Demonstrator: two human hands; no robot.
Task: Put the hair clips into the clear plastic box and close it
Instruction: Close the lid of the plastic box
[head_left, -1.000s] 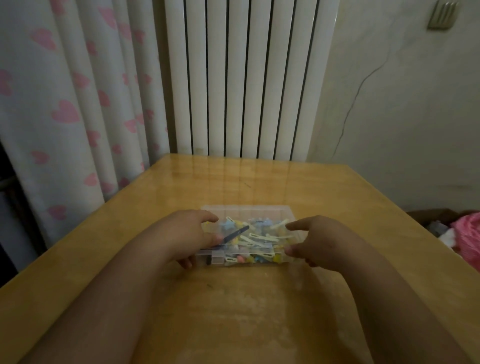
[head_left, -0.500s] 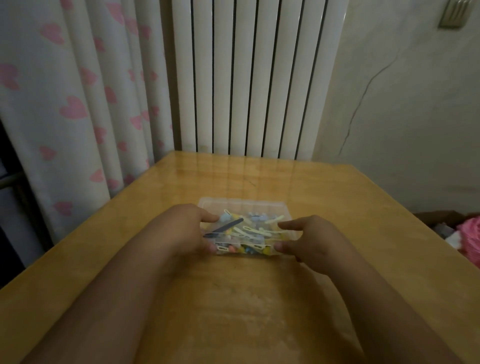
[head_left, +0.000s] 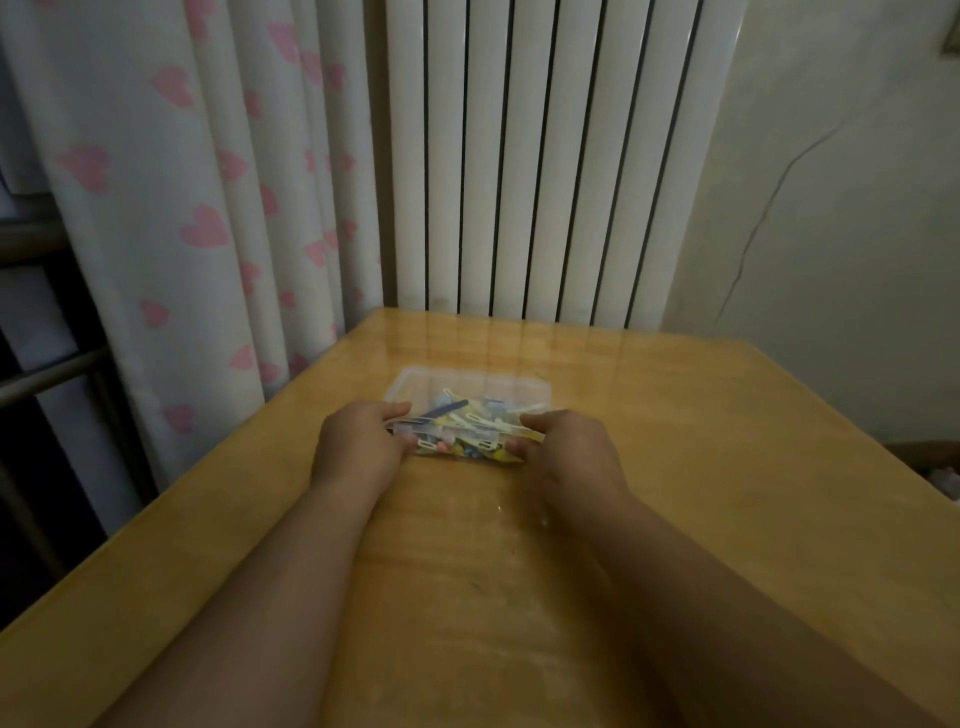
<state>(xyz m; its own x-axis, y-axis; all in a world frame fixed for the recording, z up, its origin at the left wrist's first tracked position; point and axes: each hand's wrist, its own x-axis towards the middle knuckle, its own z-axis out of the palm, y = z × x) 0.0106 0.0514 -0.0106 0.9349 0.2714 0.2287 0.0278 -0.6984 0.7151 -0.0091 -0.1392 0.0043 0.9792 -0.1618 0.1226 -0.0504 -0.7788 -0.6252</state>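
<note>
Hair clips (head_left: 470, 423) in box (head_left: 415, 379) on table (head_left: 727, 467), radiator (head_left: 545, 156) behind.

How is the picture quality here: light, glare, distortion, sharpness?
Head view: dim, warm light; the radiator reflects as pale streaks on the glossy table; the wide lens fans its bars outward; hair clips in the clear box look soft.

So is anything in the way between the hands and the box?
Nothing visible. The left hand and the right hand both pinch the clear plastic box at its near corners, and the hair clips lie inside.
</note>
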